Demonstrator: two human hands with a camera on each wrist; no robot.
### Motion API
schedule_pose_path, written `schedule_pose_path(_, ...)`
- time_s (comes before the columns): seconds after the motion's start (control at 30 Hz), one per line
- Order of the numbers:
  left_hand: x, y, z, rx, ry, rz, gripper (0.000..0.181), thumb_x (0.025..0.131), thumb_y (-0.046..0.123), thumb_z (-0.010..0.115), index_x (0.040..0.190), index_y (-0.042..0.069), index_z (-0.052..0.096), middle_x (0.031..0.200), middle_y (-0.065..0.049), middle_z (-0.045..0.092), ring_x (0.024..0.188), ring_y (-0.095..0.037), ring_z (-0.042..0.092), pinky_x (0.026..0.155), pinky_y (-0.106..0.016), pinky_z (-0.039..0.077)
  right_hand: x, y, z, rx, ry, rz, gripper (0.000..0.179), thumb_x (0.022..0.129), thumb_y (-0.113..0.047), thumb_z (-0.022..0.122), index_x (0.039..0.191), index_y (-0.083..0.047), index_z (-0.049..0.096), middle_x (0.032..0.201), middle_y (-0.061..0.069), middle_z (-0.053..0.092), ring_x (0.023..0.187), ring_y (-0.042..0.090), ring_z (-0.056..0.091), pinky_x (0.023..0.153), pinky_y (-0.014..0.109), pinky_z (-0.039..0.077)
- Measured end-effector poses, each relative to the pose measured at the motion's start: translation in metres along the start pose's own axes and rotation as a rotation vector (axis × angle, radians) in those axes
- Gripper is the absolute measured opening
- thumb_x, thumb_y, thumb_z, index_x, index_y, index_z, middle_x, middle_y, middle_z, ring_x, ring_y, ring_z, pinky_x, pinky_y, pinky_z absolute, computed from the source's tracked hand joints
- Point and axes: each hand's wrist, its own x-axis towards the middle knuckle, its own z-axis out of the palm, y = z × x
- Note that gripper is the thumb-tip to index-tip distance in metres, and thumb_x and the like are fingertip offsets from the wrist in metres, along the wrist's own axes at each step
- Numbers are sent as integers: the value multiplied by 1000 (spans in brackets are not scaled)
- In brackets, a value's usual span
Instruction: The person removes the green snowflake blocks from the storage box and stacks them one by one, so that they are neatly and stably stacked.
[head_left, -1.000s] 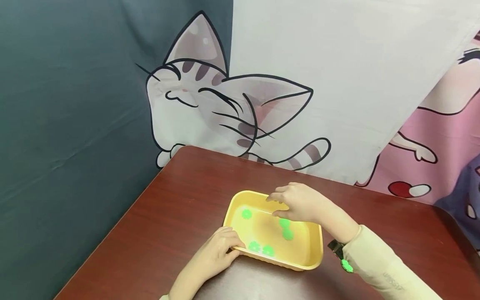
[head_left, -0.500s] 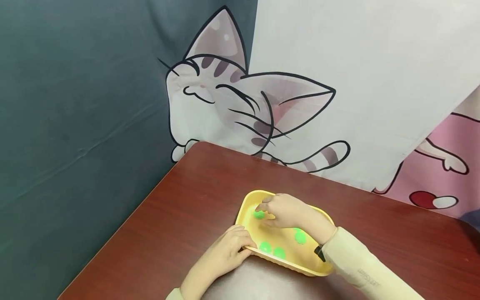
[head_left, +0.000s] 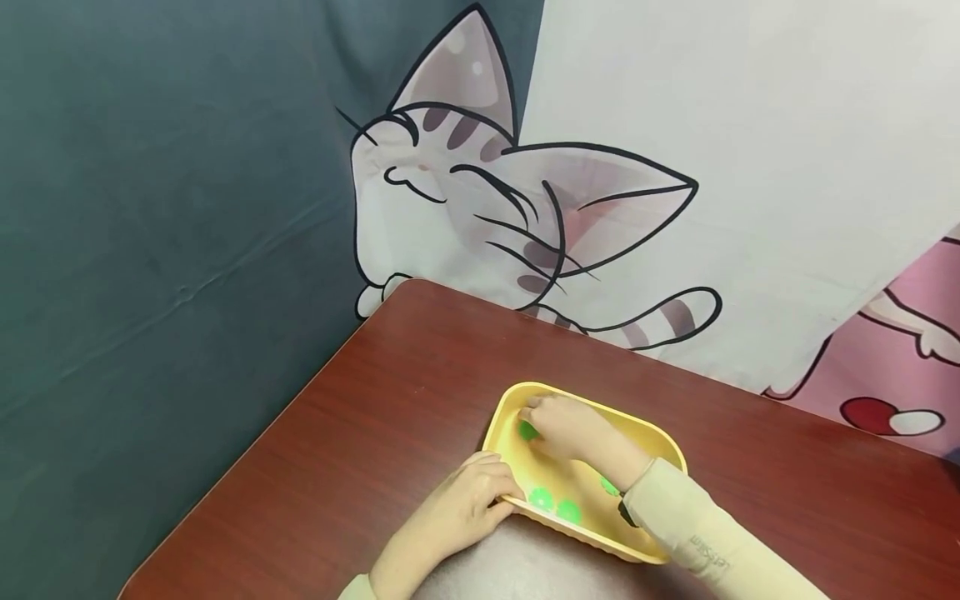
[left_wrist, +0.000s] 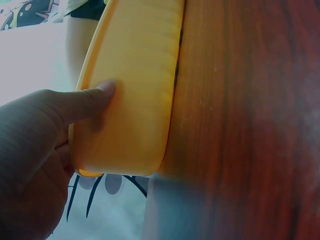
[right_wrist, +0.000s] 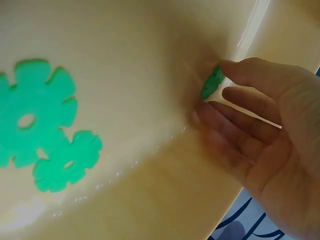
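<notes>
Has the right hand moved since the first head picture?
Yes: judged against the yellow tray in the head view, the right hand has gone leftward and lower, to the green piece near the tray's left end.

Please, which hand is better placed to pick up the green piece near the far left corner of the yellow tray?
Probably the right hand: it is inside the yellow tray, right at the green piece. The left hand grips the tray's near rim and would have to let go.
</notes>
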Motion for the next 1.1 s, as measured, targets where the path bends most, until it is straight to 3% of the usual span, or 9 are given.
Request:
schedule_pose_path(0.27,1,2,0,-3,-3,0,5,78,14,71,82,16,73,82,12,66,80,0,55,86,-15,42,1,3,-2,136,-43,47,12,74,-12,70,79,-9,60,81,-1,52,66,11,44,58,25,40)
schedule_pose_path(0.43,0,1,-1,-12,2,-7,6,77,13,71,82,16,73,81,12,66,80,-1,56,88,-18,43,4,5,-3,170,-61,54,12,71,-12,71,80,-10,62,81,-2,55,69,10,47,63,26,46)
schedule_pose_path(0.9,0,-1,1,-1,17,16,8,75,12,73,81,16,72,80,11,66,79,-1,56,84,-15,43,9,1,-2,42,-78,34,22,63,-21,72,73,-14,53,66,-7,41,59,9,39,52,24,37)
schedule_pose_path(1.1,0,0,1,-1,26,15,7,75,13,73,81,16,72,80,12,66,79,-1,55,85,-16,43,14,0,-4,78,-135,73,24,62,-20,74,70,-14,52,65,-6,40,60,9,36,52,24,33)
